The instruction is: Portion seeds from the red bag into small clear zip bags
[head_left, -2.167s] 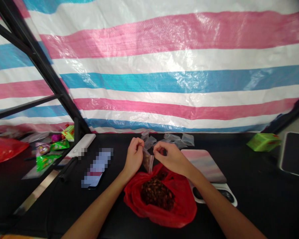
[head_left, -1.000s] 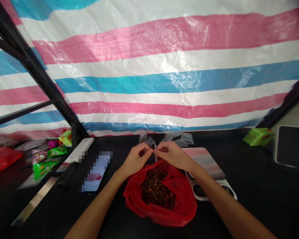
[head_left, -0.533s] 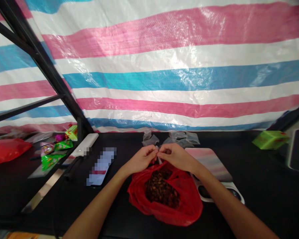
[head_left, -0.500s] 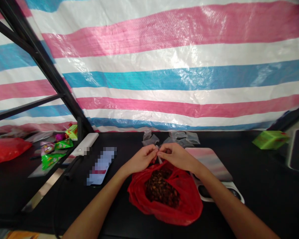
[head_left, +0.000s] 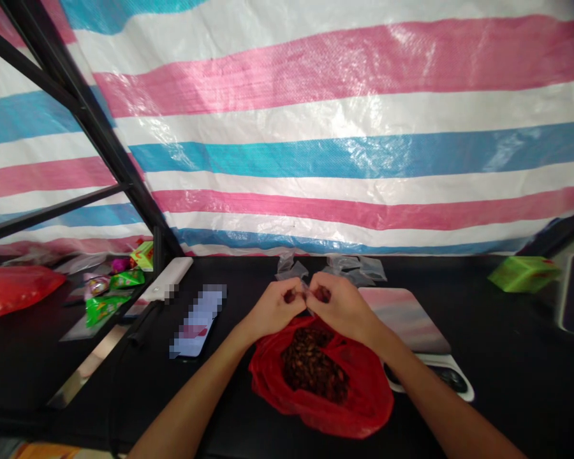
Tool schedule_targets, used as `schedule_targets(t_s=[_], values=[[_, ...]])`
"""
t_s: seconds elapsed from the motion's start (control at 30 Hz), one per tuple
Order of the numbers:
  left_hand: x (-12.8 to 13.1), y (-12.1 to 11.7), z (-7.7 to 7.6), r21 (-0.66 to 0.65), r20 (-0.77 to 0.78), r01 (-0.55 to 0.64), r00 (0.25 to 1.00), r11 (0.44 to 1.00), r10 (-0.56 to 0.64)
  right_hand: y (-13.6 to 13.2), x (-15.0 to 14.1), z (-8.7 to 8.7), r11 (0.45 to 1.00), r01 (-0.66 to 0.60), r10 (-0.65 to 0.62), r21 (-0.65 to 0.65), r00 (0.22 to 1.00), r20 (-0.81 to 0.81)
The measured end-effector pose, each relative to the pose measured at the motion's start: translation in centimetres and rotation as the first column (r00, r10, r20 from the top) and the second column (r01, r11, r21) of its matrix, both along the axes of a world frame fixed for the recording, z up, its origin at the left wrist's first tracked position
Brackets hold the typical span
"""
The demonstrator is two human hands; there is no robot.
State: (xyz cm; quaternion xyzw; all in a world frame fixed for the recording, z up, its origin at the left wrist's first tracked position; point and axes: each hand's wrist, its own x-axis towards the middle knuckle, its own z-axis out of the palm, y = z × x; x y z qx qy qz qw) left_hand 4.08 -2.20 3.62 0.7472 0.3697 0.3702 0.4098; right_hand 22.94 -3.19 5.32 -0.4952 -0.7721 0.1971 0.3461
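Observation:
My left hand [head_left: 278, 311] and my right hand [head_left: 340, 305] meet above the far rim of an open red plastic bag [head_left: 332, 421]. Thumbs and curled fingers of both hands pinch a small clear plastic bag [head_left: 305, 291], mostly hidden between them. Inside the red bag lies a heap of small dark brown dried pieces [head_left: 313, 366], too small to name surely. Beyond my fingers, several flat clear plastic bags [head_left: 358, 266] rest on the black table [head_left: 239, 382].
Right of the red bag sits a scale [head_left: 411, 319] with a shiny plate, partly behind my right forearm. A phone [head_left: 201, 322] lies to the left. Green packets [head_left: 106, 309] and another red bag [head_left: 22, 290] are farther left. A green box [head_left: 523, 274] stands at right.
My hands have closed in tighter around the small clear bag, and its pale strip below the fingers now shows less. The whole view has shifted slightly; the red bag stays in place.

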Motion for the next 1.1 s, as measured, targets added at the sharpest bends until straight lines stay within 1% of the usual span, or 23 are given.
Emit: schedule_targets(t_s=[0.07, 0.1, 0.17, 0.23, 0.3, 0.33, 0.37, 0.43, 0.47, 0.53, 0.6, 0.67, 0.77, 0.83, 0.87, 0.9, 0.97, 1.1], values=[[-0.1, 0.0, 0.1, 0.023, -0.031, -0.033, 0.999, 0.999, 0.034, -0.1, 0.0, 0.1, 0.988, 0.057, -0.071, 0.147, 0.993, 0.097], [-0.2, 0.1, 0.1, 0.035, -0.036, -0.044, 0.998, 0.998, 0.046, -0.1, 0.1, 0.1, 0.979, 0.055, -0.081, 0.195, 0.988, 0.128], [-0.2, 0.2, 0.2, 0.019, 0.016, -0.054, 0.998, 0.998, 0.054, -0.1, 0.3, 0.2, 0.977, 0.024, -0.055, 0.21, 0.989, 0.141], [-0.2, 0.4, 0.3, -0.043, 0.134, -0.059, 0.989, 0.997, 0.064, 0.1, 0.7, 0.2, 0.985, 0.033, -0.05, 0.17, 0.994, 0.096], [-0.3, 0.5, 0.6, -0.088, 0.236, -0.059, 0.969, 0.994, 0.079, 0.3, 1.1, 0.0, 0.991, 0.079, -0.086, 0.112, 0.995, 0.056], [-0.3, 0.5, 0.7, -0.095, 0.266, -0.054, 0.961, 0.994, 0.078, 0.4, 1.3, -0.1, 0.994, 0.086, -0.088, 0.069, 0.996, 0.035], [-0.4, 0.5, 0.9, -0.095, 0.278, -0.043, 0.958, 0.995, 0.068, 0.6, 1.4, -0.2, 0.998, 0.065, -0.066, 0.017, 0.998, 0.003], [-0.7, 0.3, 1.3, -0.099, 0.274, 0.003, 0.961, 0.995, 0.024, 0.9, 1.6, -0.3, 0.993, -0.047, 0.036, -0.104, 0.993, -0.109], [-0.9, 0.3, 1.5, -0.103, 0.268, 0.039, 0.963, 0.994, -0.01, 1.0, 1.7, -0.1, 0.98, -0.121, 0.091, -0.156, 0.979, -0.183], [-1.4, 0.2, 1.8, -0.116, 0.252, 0.142, 0.962, 0.983, -0.109, 1.2, 1.9, 0.4, 0.947, -0.241, 0.166, -0.213, 0.933, -0.319], [-1.9, 0.2, 1.9, -0.148, 0.287, 0.275, 0.931, 0.95, -0.224, 1.1, 2.3, 1.2, 0.918, -0.315, 0.201, -0.241, 0.893, -0.403], [-2.3, 0.3, 1.8, -0.213, 0.371, 0.382, 0.883, 0.899, -0.287, 0.8, 2.8, 1.9, 0.892, -0.375, 0.24, -0.253, 0.866, -0.438], [-2.5, 0.2, 1.5, -0.349, 0.453, 0.487, 0.836, 0.801, -0.311, 0.1, 3.3, 2.6, 0.868, -0.424, 0.306, -0.259, 0.867, -0.394], [-2.5, 0.0, 1.3, -0.397, 0.445, 0.562, 0.809, 0.725, -0.383, -0.5, 3.3, 2.8, 0.865, -0.436, 0.346, -0.249, 0.877, -0.332], [-2.5, -0.1, 1.2, -0.397, 0.43, 0.591, 0.796, 0.702, -0.426, -0.7, 3.3, 2.9, 0.86, -0.446, 0.367, -0.247, 0.878, -0.306], [-2.4, -0.1, 1.1, -0.386, 0.41, 0.608, 0.787, 0.694, -0.461, -1.0, 3.3, 3.0, 0.851, -0.461, 0.389, -0.251, 0.875, -0.288], [-2.4, -0.2, 1.1, -0.354, 0.368, 0.616, 0.784, 0.704, -0.501, -1.4, 3.2, 3.3, 0.831, -0.491, 0.423, -0.261, 0.863, -0.276], [-2.4, -0.4, 1.4, -0.341, 0.279, 0.59, 0.807, 0.732, -0.52, -2.0, 3.3, 3.9, 0.824, -0.511, 0.439, -0.243, 0.848, -0.295]])
